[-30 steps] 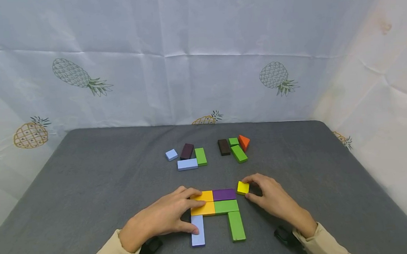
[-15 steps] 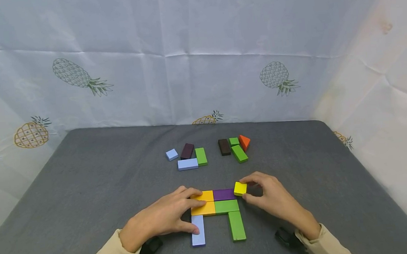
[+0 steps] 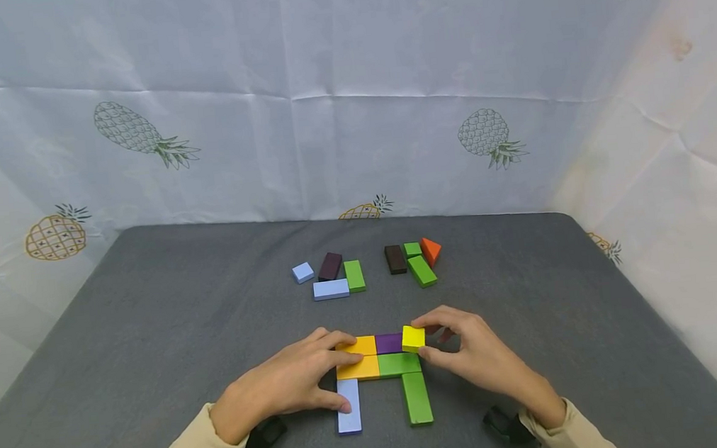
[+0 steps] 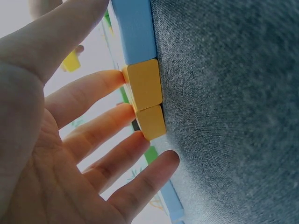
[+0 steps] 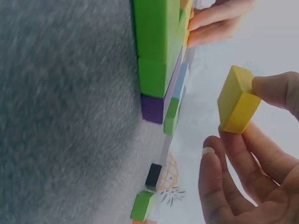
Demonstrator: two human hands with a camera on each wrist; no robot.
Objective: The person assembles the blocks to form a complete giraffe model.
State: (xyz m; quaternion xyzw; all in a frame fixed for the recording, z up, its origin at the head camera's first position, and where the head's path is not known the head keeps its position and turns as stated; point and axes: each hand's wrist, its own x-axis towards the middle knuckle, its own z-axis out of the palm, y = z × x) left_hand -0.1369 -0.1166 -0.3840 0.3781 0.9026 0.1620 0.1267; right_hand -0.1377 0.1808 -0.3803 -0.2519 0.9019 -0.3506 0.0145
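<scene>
My right hand pinches a small yellow block between thumb and fingers. In the right wrist view this yellow block is raised, apart from the blocks below. From the head view it overlaps the right end of a purple block. A green block lies along the purple one, with another green block pointing toward me. My left hand rests spread fingers on two orange-yellow blocks; its thumb lies over a light blue block. Fingertips touch the orange-yellow blocks in the left wrist view.
Behind the arrangement, one loose group has light blue blocks, a dark block and a green block. To its right are a dark brown block, green blocks and an orange triangular block. A pineapple-print cloth hangs behind the grey table.
My right hand has carried the yellow block leftward, from beside the purple block to over its right end. The left hand and the laid blocks stay in place.
</scene>
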